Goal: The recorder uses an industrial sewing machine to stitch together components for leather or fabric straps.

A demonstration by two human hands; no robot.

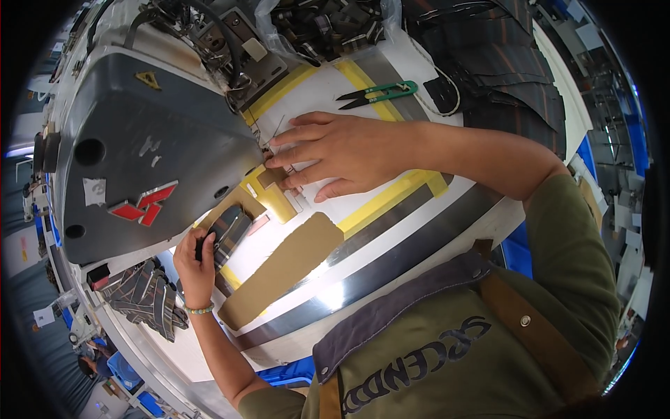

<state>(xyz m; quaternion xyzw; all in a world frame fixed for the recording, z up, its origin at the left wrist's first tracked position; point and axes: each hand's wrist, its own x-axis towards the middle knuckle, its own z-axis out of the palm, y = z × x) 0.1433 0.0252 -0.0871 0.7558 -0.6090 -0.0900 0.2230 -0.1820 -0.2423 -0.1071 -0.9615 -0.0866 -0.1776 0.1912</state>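
My left hand [195, 262] is closed around the edge of a small dark striped fabric piece [231, 230], beside the lower edge of the grey sewing machine head [160, 153]. My right hand [349, 155] reaches in from the right, palm down over the white work surface, its fingers spread. Its fingertips lie close to the machine's needle area, which the machine head and fingers partly hide. Between the hands is a yellow-taped guide piece [274, 200]. A brown cardboard strip [286, 269] lies slanted in front of it.
Green-handled thread snips [382, 93] lie beyond my right hand. At the back, a clear plastic bag [391, 24] holds many small dark pieces. Striped dark fabric [499, 70] is stacked at the far right; more striped pieces [150, 297] lie left of my left hand.
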